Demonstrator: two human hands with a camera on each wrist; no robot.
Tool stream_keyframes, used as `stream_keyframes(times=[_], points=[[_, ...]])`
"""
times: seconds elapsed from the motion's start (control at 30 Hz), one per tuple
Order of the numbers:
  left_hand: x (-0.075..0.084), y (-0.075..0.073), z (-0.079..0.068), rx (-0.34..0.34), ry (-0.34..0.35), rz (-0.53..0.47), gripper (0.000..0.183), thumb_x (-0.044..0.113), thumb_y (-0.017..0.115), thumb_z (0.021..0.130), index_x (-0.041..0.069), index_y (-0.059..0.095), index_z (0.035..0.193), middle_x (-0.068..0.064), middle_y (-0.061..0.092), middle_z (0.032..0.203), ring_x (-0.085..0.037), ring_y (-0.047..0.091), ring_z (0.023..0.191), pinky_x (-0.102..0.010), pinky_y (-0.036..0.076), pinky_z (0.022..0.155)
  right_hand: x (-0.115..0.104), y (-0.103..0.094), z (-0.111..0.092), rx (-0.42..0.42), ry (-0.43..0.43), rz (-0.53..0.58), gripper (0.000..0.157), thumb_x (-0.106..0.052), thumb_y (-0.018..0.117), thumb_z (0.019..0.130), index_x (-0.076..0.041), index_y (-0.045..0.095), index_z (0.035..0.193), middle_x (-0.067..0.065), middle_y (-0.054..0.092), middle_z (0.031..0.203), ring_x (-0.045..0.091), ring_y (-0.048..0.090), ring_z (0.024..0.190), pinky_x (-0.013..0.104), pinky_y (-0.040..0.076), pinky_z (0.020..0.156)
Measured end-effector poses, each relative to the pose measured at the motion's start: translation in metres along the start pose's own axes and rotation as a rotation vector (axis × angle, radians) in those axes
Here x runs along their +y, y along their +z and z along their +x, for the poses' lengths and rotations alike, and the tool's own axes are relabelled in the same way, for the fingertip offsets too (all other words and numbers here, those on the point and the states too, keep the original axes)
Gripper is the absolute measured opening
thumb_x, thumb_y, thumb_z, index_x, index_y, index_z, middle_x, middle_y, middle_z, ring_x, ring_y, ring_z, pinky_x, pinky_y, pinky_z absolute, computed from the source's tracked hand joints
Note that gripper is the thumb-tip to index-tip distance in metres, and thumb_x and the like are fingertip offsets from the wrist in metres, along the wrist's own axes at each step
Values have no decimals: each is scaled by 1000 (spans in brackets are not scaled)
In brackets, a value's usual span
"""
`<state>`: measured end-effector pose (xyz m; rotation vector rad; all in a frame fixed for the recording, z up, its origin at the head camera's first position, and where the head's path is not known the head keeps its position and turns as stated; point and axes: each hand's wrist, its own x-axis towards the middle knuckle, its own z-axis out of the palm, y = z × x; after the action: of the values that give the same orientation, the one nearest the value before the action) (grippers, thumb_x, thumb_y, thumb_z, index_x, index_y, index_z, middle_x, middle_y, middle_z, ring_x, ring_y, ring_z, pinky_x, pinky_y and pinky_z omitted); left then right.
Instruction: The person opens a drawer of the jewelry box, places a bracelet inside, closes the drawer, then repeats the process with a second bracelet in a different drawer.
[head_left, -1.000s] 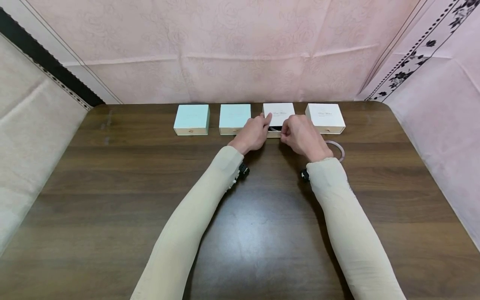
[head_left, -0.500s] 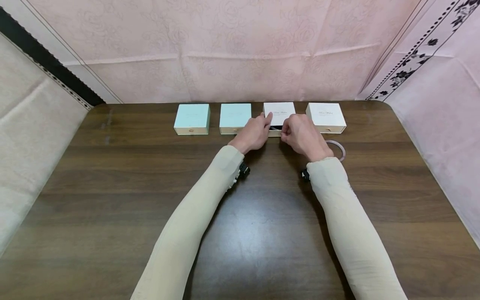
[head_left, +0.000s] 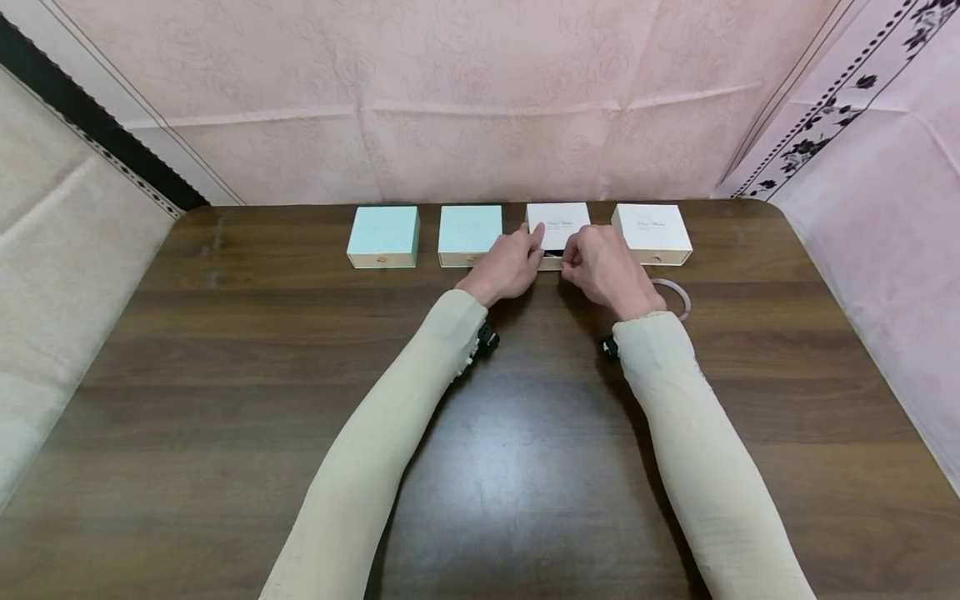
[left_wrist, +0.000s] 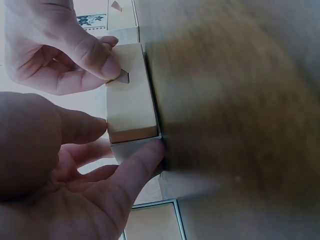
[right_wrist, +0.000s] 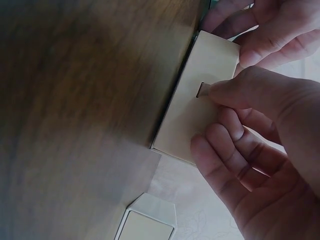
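Third in a row of boxes at the table's back is a white drawer box (head_left: 557, 218), its drawer pulled out a little with a dark gap behind the front. At its left edge is my left hand (head_left: 501, 268), the thumb against the side corner and a fingertip at the upper edge of the cream drawer front (left_wrist: 131, 107) in the left wrist view. My right hand (head_left: 606, 271) pinches the small pull tab (right_wrist: 204, 90) at the middle of that front between thumb and finger. The drawer's inside is mostly hidden behind the hands.
Two mint boxes (head_left: 383, 237) stand to the left, the nearer one partly behind my left hand. Another white box (head_left: 651, 232) stands to the right. A pale purple band (head_left: 678, 293) curves beside my right wrist. Behind the wooden table (head_left: 480, 467) hangs pink cloth (head_left: 465, 100).
The drawer of the third box has slid slightly inward, and the dark gap behind its front has narrowed. Both hands keep nearly the same places.
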<state>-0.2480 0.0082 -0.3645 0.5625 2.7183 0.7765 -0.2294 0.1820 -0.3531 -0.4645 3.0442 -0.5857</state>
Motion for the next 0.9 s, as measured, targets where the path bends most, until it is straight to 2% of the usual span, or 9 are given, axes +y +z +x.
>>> stream_keyframes(times=[0.07, 0.1, 0.27, 0.73, 0.9], points=[[0, 0, 0, -6, -5, -1, 55, 26, 35, 112, 14, 20, 164, -22, 17, 169, -33, 46, 144, -36, 39, 116, 0, 0, 0, -3, 4, -1, 14, -3, 64, 91, -6, 77, 86, 8, 73, 86, 23, 62, 86, 38, 52, 78], [0, 1, 0, -4, -6, 0, 55, 26, 36, 112, 14, 20, 164, -22, 17, 169, -33, 40, 149, -37, 38, 118, 0, 0, 0, -3, 5, 0, 14, -3, 64, 91, -5, 76, 86, 9, 73, 86, 23, 62, 86, 38, 52, 78], [1, 0, 0, -9, -31, -15, 58, 26, 40, 111, 16, 20, 164, -20, 16, 170, -32, 26, 155, -40, 31, 123, 0, 1, 2, 4, 5, 8, 13, -3, 64, 91, -4, 76, 87, 10, 73, 87, 24, 62, 86, 39, 52, 78], [0, 1, 0, 47, -31, -4, 55, 19, 43, 110, 17, 26, 163, -18, 25, 168, -32, 31, 153, -40, 34, 122, -2, 3, 5, 34, 3, 18, 14, -3, 64, 92, -3, 75, 84, 10, 71, 85, 25, 60, 87, 39, 51, 77], [1, 2, 0, 47, -26, -15, 55, 17, 43, 110, 17, 27, 163, -18, 25, 168, -30, 32, 153, -39, 37, 120, -2, 4, 4, 30, 19, 23, 14, -2, 63, 92, -3, 75, 86, 10, 70, 86, 25, 59, 88, 38, 51, 78]])
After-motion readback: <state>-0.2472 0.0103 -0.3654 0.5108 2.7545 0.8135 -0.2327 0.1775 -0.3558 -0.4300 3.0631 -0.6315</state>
